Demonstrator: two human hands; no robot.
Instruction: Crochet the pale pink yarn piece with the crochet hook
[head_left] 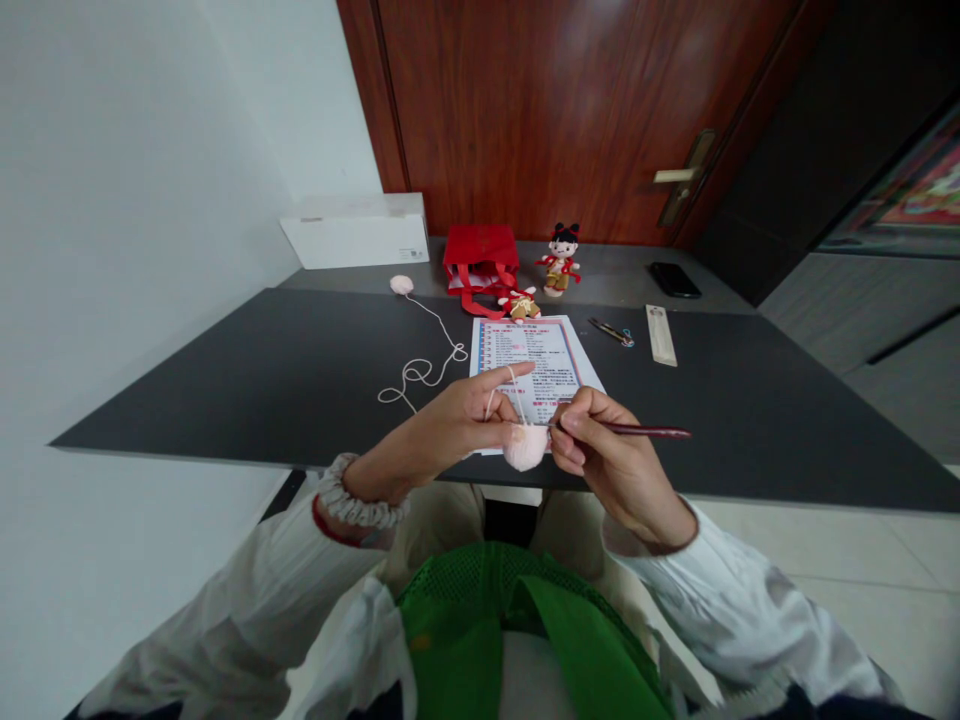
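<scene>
Between my hands, near the table's front edge, is a small pale pink crochet piece (525,449) with a rounded, cup-like shape. My left hand (469,415) pinches its left side, and pale yarn runs over the raised index finger. A dark reddish-brown crochet hook (652,431) is gripped in my right hand (611,450) like a pen, its tip end at the piece's upper right edge. Loose yarn (417,372) curls across the table to a small pink yarn ball (401,285). Under my hands lies a printed pattern sheet (555,350), partly covered by them.
At the back are a white box (360,232), a red gift bag (480,250) and a standing crocheted doll (561,260). Another doll piece (519,304) lies before the bag. Small tools (611,331), a pale packet (661,335) and a black phone (675,280) lie rightward on the dark table (750,410).
</scene>
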